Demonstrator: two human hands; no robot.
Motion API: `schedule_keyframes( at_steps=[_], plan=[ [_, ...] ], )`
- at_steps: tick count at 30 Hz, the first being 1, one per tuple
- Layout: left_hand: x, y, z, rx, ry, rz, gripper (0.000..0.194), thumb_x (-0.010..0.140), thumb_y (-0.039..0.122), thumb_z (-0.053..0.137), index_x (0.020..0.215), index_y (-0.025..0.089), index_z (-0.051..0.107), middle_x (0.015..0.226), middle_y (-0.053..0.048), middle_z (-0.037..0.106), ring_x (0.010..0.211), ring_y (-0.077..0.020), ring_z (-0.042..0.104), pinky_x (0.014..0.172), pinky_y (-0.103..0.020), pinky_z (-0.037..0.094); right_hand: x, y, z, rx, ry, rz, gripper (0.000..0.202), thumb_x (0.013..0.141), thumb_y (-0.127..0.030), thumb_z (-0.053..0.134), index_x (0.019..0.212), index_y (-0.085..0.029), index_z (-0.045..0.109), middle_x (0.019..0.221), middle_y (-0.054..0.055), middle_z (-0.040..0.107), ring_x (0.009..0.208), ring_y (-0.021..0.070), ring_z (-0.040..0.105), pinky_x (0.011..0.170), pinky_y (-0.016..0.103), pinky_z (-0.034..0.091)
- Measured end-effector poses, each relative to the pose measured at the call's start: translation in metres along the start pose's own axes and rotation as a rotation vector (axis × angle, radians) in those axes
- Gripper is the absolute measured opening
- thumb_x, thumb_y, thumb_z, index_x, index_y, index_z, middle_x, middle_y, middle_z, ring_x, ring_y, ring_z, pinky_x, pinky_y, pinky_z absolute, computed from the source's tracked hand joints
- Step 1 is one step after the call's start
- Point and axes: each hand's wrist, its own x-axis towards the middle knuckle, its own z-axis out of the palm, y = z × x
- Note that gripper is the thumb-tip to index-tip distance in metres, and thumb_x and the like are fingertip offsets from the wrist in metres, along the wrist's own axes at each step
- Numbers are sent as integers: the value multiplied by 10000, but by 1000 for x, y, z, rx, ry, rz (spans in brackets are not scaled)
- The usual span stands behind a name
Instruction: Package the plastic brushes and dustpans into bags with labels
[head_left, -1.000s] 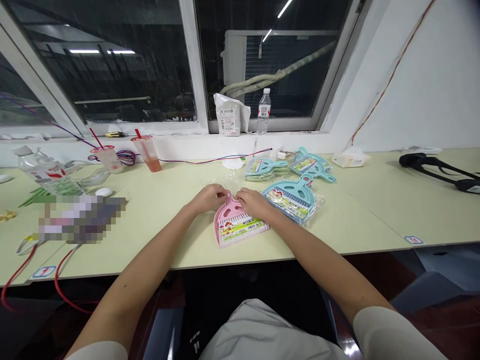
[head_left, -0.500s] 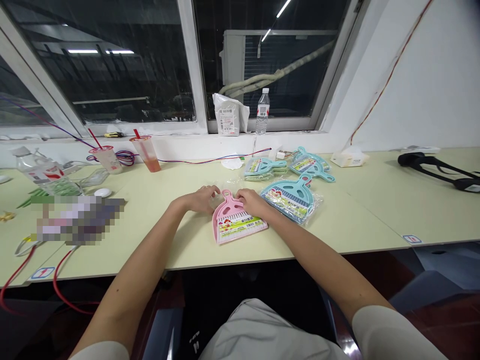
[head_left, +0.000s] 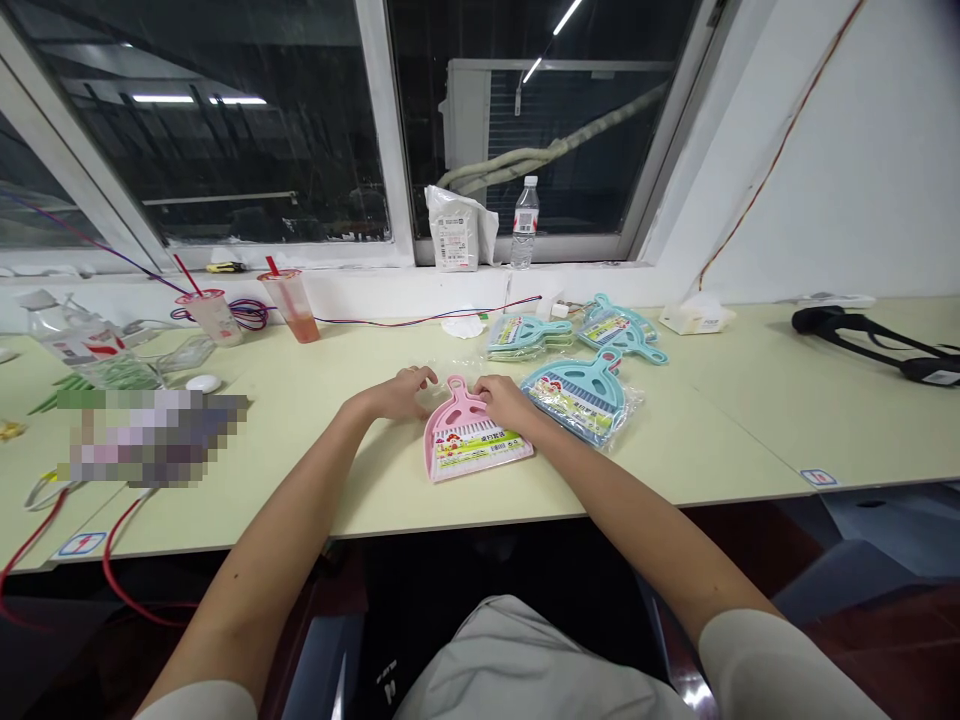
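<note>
A pink dustpan (head_left: 442,425) with a brush nested in it and a printed label across its front lies on the table just ahead of me. The fingers of my right hand (head_left: 504,402) are closed on its upper right edge, beside the handle. My left hand (head_left: 403,393) is at its upper left, fingers curved and apart, with nothing visible between them. Clear film shows faintly behind the pink handle. Right of my right hand lies a bagged blue dustpan set (head_left: 581,395). Behind it are more bagged sets, a blue and green stack (head_left: 529,335) and another blue one (head_left: 622,330).
Two drink cups with red straws, one cup (head_left: 292,310) nearer, stand at the back left beside coiled wire. A large plastic bottle (head_left: 82,340) is farther left. A tissue pack (head_left: 697,316) and a black strapped device (head_left: 877,340) sit to the right. The table's front edge runs close to me.
My left hand has drawn slightly left, away from the pink dustpan's handle, and its fingers have spread. The pink dustpan has shifted a little away from me, with my right hand still on it.
</note>
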Motion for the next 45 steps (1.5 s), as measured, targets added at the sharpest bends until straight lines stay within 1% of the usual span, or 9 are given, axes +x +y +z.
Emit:
schedule_keyframes(
  at_steps=[3, 7, 12, 15, 19, 22, 29, 36, 45],
  plan=[
    [1, -1, 3, -37, 16, 20, 827, 618, 459, 788, 1378, 271, 521, 1266, -129, 558, 1094, -296, 608, 872, -371, 510, 2, 2, 0, -1, 22, 14, 237, 847, 3, 586, 922, -180, 716, 1012, 60, 729, 924, 174, 639, 771, 249, 440],
    [1, -2, 5, -83, 9, 65, 793, 631, 446, 781, 1368, 286, 535, 1261, -115, 546, 1034, -270, 624, 858, -367, 510, 5, 5, -2, -45, 38, 9, 185, 851, -39, 647, 950, -180, 712, 1046, 67, 724, 966, 186, 632, 799, 261, 440],
    [1, -2, 4, -58, 9, 114, 790, 645, 501, 782, 1365, 283, 540, 1258, -111, 551, 1111, -281, 600, 890, -359, 500, 6, 8, -4, -100, 35, -8, 188, 823, -82, 726, 983, -177, 698, 1086, 75, 704, 1009, 195, 614, 812, 271, 437],
    [4, 0, 7, -14, 59, 120, 615, 694, 475, 740, 1249, 244, 607, 1192, -109, 602, 1099, -283, 603, 875, -354, 495, 5, 6, -5, -89, 24, 7, 178, 825, -75, 718, 964, -183, 692, 1076, 71, 703, 994, 195, 617, 777, 267, 430],
    [8, 7, 13, 66, 215, 92, 284, 763, 391, 657, 991, 222, 647, 980, -78, 675, 878, -250, 622, 741, -343, 470, 2, -2, -6, -61, 2, 29, 182, 821, -55, 707, 940, -190, 680, 1054, 66, 704, 944, 187, 626, 719, 257, 415],
    [8, 12, 15, 98, 259, 125, 124, 802, 337, 599, 838, 230, 652, 867, -50, 687, 804, -225, 616, 725, -333, 454, 1, -8, -7, -42, 1, 34, 171, 821, -77, 719, 929, -193, 655, 1008, 57, 698, 901, 180, 625, 688, 254, 401],
    [5, 18, 11, 43, 293, 208, 162, 845, 345, 593, 862, 251, 723, 906, -35, 720, 943, -238, 619, 888, -381, 463, 2, -8, -7, -39, 46, 73, 206, 854, -81, 652, 988, -208, 562, 961, 47, 664, 830, 173, 603, 677, 256, 385],
    [5, 13, 8, -236, 229, 254, 188, 838, 350, 593, 841, 220, 730, 919, -36, 716, 868, -193, 633, 816, -328, 508, 3, 0, -10, -78, 112, 101, 261, 831, -55, 621, 1013, -212, 518, 978, 51, 639, 849, 188, 589, 679, 262, 377],
    [6, 10, 3, -368, 141, 272, 205, 808, 382, 645, 858, 198, 721, 938, -49, 723, 924, -205, 655, 889, -353, 534, 1, -11, -12, -160, 73, 69, 254, 840, -82, 661, 1017, -206, 527, 940, 60, 651, 816, 197, 590, 636, 274, 343]
  ],
)
